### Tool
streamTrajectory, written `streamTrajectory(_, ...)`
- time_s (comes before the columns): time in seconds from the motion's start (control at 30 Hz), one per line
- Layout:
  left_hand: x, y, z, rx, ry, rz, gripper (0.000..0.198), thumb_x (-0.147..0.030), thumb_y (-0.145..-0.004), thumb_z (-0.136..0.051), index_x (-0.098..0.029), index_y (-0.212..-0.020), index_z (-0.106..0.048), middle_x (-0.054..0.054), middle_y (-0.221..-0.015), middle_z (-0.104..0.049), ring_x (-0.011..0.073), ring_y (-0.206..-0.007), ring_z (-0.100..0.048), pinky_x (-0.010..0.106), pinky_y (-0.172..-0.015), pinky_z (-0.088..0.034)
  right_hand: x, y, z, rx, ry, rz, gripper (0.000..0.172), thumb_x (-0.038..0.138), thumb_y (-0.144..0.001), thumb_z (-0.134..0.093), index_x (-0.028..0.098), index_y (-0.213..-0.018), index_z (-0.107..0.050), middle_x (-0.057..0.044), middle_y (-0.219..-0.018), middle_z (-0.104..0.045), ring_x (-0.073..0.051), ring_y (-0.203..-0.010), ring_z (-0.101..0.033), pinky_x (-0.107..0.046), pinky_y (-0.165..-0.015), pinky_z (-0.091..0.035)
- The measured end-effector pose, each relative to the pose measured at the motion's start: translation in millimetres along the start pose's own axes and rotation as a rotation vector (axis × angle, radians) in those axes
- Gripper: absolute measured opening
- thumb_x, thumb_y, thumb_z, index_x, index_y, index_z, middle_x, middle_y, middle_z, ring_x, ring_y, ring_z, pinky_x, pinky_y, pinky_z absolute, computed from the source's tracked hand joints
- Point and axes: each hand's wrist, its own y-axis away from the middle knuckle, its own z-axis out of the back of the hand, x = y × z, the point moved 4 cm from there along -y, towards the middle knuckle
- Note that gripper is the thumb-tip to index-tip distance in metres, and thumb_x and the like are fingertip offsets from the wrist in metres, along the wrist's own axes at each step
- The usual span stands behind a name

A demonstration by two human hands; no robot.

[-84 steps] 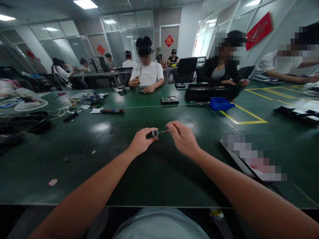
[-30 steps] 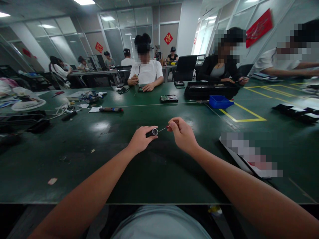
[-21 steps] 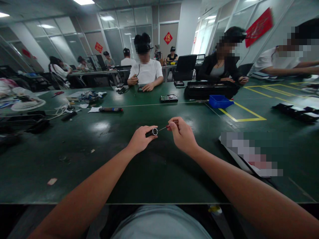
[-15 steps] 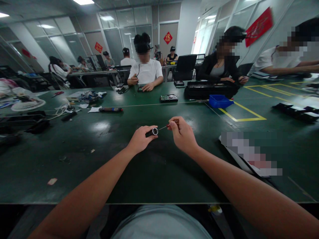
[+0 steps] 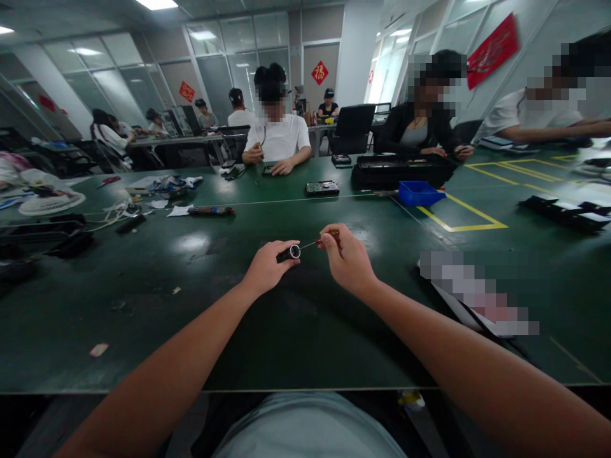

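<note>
Head view: our left hand (image 5: 265, 270) grips a small black cylinder (image 5: 288, 254) over the green table (image 5: 143, 305). Our right hand (image 5: 348, 261) fingers pinch a thin, probably red-handled screwdriver (image 5: 324, 240), tip at the cylinder's end.

Black cylinder (image 5: 289, 253) half out of sight in the left hand (image 5: 265, 270), screwdriver handle (image 5: 335, 234) inside the right hand (image 5: 348, 262)

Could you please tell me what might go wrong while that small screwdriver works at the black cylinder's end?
The thin screwdriver in the right hand meets the black cylinder only at its silver end, so it could slip and jab the left hand pinching it. The cylinder is held by fingertips alone; a hard push might twist it loose. Anything small that drops would be hard to spot on the dark green table.
</note>
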Motion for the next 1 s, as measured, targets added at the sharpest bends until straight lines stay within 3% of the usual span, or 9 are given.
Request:
streamTrajectory(0.27, -0.2, -0.6, -0.5, 0.021, -0.01, 0.009, 0.043, -0.029, -0.085, -0.071, -0.029, -0.127, -0.064, 0.004, -0.118, -0.068, 0.0235, -0.111, -0.059, 0.041, -0.1, -0.044, -8.6, -3.0, -1.3, 0.012, -0.086, -0.079, 0.021, 0.041, -0.099, -0.043, 0.025, -0.094, -0.055, -0.002, -0.081, -0.07, -0.021, -0.078, -0.068, -0.036, -0.074, -0.049)
streamTrajectory(0.5, 2.5, -0.5, -0.4, 0.002, -0.003, 0.006, 0.043, -0.028, -0.085, -0.072, -0.029, -0.127, -0.064, 0.004, -0.119, -0.068, 0.0234, -0.112, -0.059, 0.042, -0.101, -0.043, 0.4, -0.2, -0.3, 0.018, -0.024, -0.001, 0.02, 0.039, -0.099, -0.043, 0.025, -0.097, -0.056, -0.004, -0.085, -0.07, -0.022, -0.082, -0.068, -0.036, -0.075, -0.048)
streamTrajectory(1.0, 3.6, -0.4, -1.1, 0.018, -0.006, 0.014, 0.043, -0.028, -0.085, -0.071, -0.028, -0.127, -0.064, 0.004, -0.118, -0.068, 0.0234, -0.11, -0.06, 0.04, -0.098, -0.044, -5.4, -2.4, -2.1, 0.029, -0.056, -0.048, 0.019, 0.038, -0.099, -0.044, 0.024, -0.095, -0.056, -0.003, -0.082, -0.07, -0.02, -0.08, -0.069, -0.034, -0.073, -0.049)
